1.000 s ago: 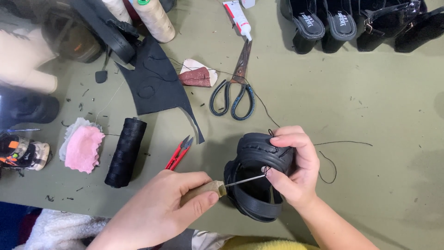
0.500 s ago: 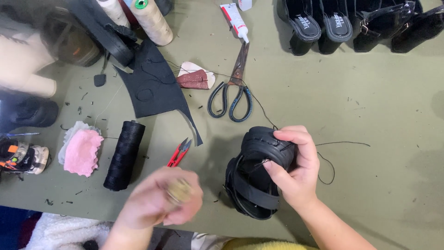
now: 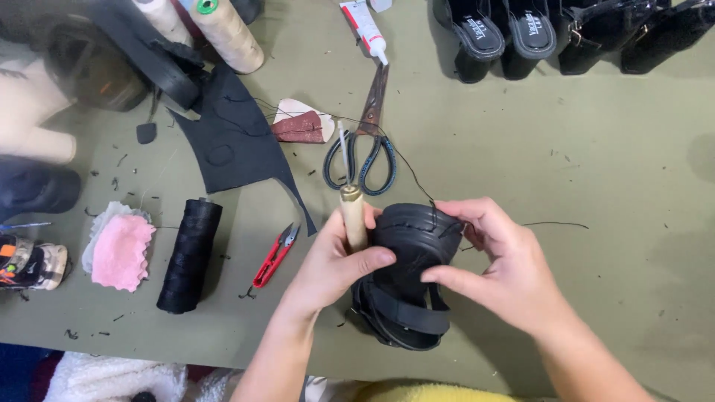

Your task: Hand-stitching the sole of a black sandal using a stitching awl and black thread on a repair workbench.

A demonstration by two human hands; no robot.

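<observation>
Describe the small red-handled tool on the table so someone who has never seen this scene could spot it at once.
On the olive-green table, look just left of the left hand, which holds a wooden-handled awl. The thread snips lie there at a slant, right of the black thread spool. They are far smaller than the dark-handled scissors and are the only red tool.

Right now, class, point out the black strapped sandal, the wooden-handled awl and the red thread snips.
black strapped sandal [image 3: 408, 246]: head view, on its upturned sole.
wooden-handled awl [image 3: 352, 212]: head view, on the handle.
red thread snips [image 3: 269, 264]: head view, on the red handle.
</observation>
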